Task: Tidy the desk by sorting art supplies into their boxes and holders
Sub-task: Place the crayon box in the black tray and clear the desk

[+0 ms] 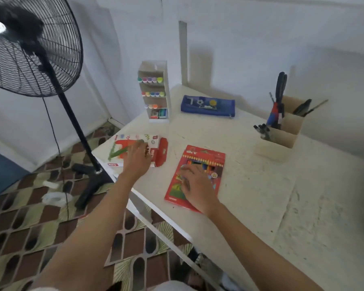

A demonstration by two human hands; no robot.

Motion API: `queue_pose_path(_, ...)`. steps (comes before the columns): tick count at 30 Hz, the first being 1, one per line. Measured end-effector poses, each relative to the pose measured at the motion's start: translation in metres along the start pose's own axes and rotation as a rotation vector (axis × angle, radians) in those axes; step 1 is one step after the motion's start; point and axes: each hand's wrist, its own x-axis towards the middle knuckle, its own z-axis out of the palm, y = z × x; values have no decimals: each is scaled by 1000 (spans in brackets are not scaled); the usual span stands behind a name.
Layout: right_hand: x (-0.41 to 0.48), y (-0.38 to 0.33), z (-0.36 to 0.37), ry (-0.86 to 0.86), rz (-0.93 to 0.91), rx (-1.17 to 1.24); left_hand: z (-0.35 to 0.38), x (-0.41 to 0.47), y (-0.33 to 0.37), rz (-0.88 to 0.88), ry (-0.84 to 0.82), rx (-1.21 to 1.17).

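Your left hand [137,157] pinches a blurred green crayon-like stick [119,153] over the open red-and-white cardboard crayon box [128,139] at the near-left edge of the white table [267,192]. Your right hand [196,186] lies with fingers spread flat on the flat red coloured-pencil pack [208,159], right of that box, gripping nothing.

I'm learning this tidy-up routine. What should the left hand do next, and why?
Probably slip the green stick into the pastel box: the left hand seems to hold it just over that box, whose red flap stands open, while the right hand rests on the pencil box.
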Motion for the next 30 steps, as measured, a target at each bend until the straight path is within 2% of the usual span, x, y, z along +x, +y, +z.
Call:
queue_pose_path(4,28,-20,19,-89,-61,-3,-16,34,-28,-7,-57,54)
queue_pose_path(8,49,-37,36,-288,-17,-137,-24,51,-45,-34,-190,82)
queue_pose_path(11,55,-44,44,-343,52,-258,-25,53,-44,-29,-153,56)
queue_pose_path(14,60,-47,54,-329,106,-225,-26,50,-41,-78,-98,105)
queue_pose_path(16,65,-44,56,-334,166,-181,-25,46,-35,-177,-78,162)
queue_pose_path(20,83,-46,49,-413,430,112,-25,34,-21,-396,-60,197)
queue_pose_path(22,90,-50,47,-360,533,281,-25,27,-17,-440,-43,199)
queue_pose_path(24,93,-50,49,-267,553,398,-26,22,-15,-463,-16,174)
queue_pose_path(27,89,-44,47,-200,588,562,-31,11,-12,-473,28,45)
queue_pose_path(30,86,-46,31,-89,615,810,-33,-2,2,-411,115,-264)
